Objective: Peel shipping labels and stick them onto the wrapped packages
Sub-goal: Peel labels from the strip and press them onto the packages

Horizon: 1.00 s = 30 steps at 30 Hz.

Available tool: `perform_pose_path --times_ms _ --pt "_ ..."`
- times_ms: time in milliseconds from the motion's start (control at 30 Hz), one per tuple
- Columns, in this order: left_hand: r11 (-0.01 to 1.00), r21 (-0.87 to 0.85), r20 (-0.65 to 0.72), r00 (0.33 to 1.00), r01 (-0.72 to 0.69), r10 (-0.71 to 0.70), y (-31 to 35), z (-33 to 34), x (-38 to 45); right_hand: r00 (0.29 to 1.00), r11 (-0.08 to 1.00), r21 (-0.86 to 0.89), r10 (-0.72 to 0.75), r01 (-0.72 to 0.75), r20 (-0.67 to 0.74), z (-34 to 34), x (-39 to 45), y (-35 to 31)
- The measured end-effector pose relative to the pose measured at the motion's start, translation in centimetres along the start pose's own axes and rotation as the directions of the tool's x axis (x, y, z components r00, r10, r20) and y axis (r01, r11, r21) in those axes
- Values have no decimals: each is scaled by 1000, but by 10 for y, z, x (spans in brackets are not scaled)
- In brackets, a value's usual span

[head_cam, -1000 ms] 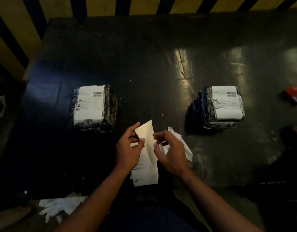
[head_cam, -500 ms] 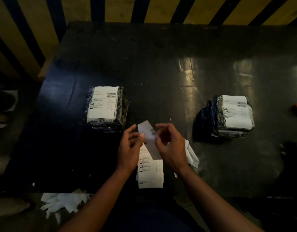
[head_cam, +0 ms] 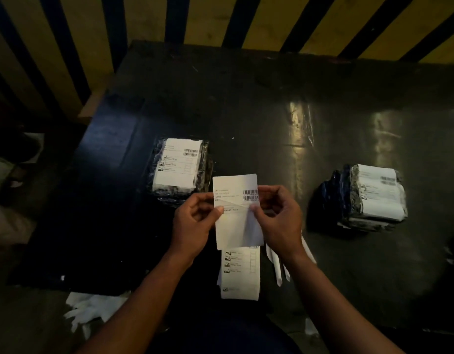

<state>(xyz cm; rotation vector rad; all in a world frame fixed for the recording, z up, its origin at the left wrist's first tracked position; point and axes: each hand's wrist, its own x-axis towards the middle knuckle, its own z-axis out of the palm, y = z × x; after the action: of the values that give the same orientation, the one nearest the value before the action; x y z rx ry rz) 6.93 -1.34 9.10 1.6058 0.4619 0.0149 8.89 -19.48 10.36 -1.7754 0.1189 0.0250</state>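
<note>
In the head view, a white rectangular paper shipping label [head_cam: 236, 213] is held above the near middle of the dark glossy counter [head_cam: 284, 118], its long axis running away from the person, printed face up, with the barcode at its far right corner; a diagonal crease or peel line crosses its middle. The left hand [head_cam: 194, 223] comes in from the lower left, forearm angled up toward the centre, fingers curled, with the thumb pinching the label's left edge. The right hand [head_cam: 279, 215] mirrors it from the lower right, thumb and forefinger pinching the right edge just below the barcode, the other fingers curled behind. Below the held label, a stack of white printed labels [head_cam: 240, 274] lies on the counter with the same lengthwise direction, and some loose white backing strips [head_cam: 279, 269] lie just beside it under the right wrist. A black plastic-wrapped package with a white label [head_cam: 179, 167] sits just beyond the left hand; a second black wrapped package bearing a white label [head_cam: 369, 198] sits well apart to the right. Crumpled white paper scraps [head_cam: 93, 307] lie on the floor by the counter's near left corner.
</note>
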Motion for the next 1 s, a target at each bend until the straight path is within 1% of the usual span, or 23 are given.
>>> perform_pose_path --times_ms 133,267,400,567,667,833,933,1000 --pt "986 116 -42 992 -116 122 3 -12 5 997 998 -53 -24 21 -71 20 4 0" --pt "969 175 -76 979 -176 192 5 -26 12 994 998 -58 -11 5 -107 34 11 -2" --pt "932 269 -52 962 -244 268 9 -41 21 997 996 -88 -22 16 -71 47 18 -7" --pt "855 382 -32 919 -352 393 16 -67 46 991 974 -183 -134 130 -7 73 34 -11" --pt "836 428 -16 922 -344 388 20 -79 62 982 949 -253 -183 187 39 92 46 -11" --pt "825 507 15 959 -250 281 23 -94 96 985 937 -303 -155 173 81 121 71 -12" --pt "800 555 20 966 -226 259 26 -100 118 985 925 -339 -147 170 92 135 89 -13" --pt "789 574 25 968 -219 251 27 -103 132 989 929 -341 -119 141 87 144 100 -13"
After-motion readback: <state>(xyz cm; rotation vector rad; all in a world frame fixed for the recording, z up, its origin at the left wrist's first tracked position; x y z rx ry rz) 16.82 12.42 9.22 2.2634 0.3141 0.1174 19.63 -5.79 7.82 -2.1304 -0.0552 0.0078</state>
